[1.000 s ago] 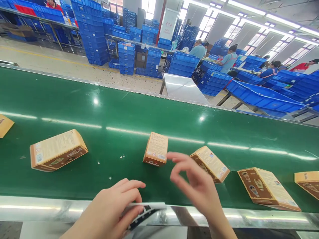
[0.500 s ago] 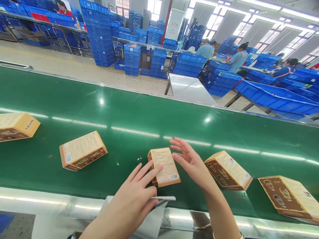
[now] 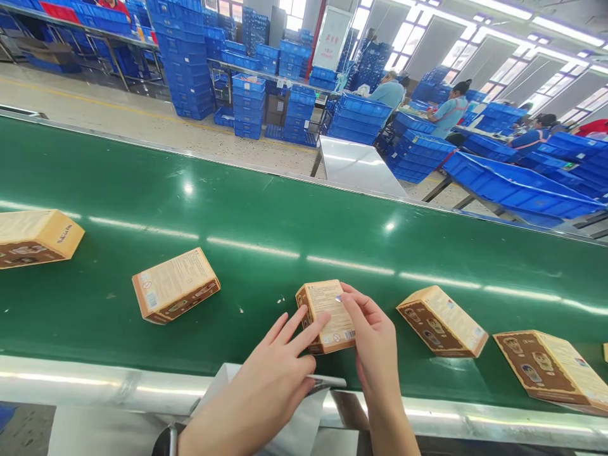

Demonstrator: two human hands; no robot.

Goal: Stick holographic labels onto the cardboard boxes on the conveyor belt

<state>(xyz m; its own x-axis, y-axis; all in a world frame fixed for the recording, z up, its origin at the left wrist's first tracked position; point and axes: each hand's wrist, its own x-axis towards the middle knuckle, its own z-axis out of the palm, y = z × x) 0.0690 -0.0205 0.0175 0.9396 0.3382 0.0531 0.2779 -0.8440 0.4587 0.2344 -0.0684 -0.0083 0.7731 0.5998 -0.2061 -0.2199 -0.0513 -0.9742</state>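
Counting the cartons on the green belt [image 3: 237, 209] gives six: one centre carton [image 3: 323, 293] under both hands, two others at about its nine o'clock, and three at about its three o'clock, the farthest just a sliver at the edge of view. One left hand [image 3: 278, 364] comes in from seven o'clock, two fingertips resting on that carton, its grip closed on one white sheet [image 3: 330, 381] between thumb and curled fingers. One right hand [image 3: 377, 332] comes from five o'clock, thumb and forefinger drawn together at the carton's one o'clock corner, beside one small shiny sticker [image 3: 338, 297]; whether this grip pinches the sticker, I cannot tell. One watch [image 3: 166, 440] circles the left wrist
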